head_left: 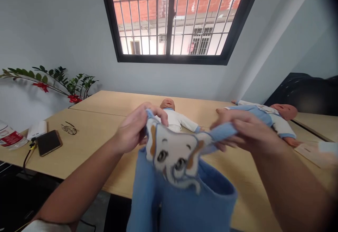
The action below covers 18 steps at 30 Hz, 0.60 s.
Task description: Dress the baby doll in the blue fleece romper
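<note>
Blue overalls [192,203] with an elephant-face bib [175,145] hang over the near edge of the table [89,126], fingers of the left hand [134,129] closed on one strap [150,114], right hand [249,129] gripping the other; one doll [170,117] lies near the far edge, a second doll [260,115] to its right.

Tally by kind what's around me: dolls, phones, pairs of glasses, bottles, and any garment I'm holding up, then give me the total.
Dolls: 2
Phone: 1
Pair of glasses: 1
Bottle, cut off by the picture's edge: 1
Blue garment, held by the left hand and right hand: 1
Total: 6
</note>
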Tool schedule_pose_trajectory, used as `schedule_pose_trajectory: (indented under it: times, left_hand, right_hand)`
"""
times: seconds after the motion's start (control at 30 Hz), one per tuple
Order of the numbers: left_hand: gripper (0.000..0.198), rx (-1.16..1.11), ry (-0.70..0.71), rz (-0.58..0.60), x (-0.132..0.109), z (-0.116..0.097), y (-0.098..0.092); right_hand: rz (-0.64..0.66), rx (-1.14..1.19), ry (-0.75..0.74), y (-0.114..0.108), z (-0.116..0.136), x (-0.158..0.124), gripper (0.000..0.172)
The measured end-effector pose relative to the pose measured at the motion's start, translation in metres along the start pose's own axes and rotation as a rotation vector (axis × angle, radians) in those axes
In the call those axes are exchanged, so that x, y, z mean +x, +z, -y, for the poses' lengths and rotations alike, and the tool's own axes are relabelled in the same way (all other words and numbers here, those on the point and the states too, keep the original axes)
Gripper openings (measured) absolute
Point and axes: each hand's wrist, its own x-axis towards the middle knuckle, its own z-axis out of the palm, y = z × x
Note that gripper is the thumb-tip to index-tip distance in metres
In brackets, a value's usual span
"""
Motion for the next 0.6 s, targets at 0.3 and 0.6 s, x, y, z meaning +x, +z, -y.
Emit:
schedule_pose_trajectory:
  times: [0.3, 0.6]
  left_hand:
    - [0.054, 0.423, -0.500, 0.022, 0.032, 0.148, -0.070]
    - [0.052, 0.333, -0.336, -0.079, 0.014, 0.168, -0.092]
  right_hand:
    - [-0.059, -0.683, 0.386, -0.076, -0.157, 0.059, 0.055]
    - [0.009, -1.053, 0.115, -0.007, -0.201, 0.090, 0.027]
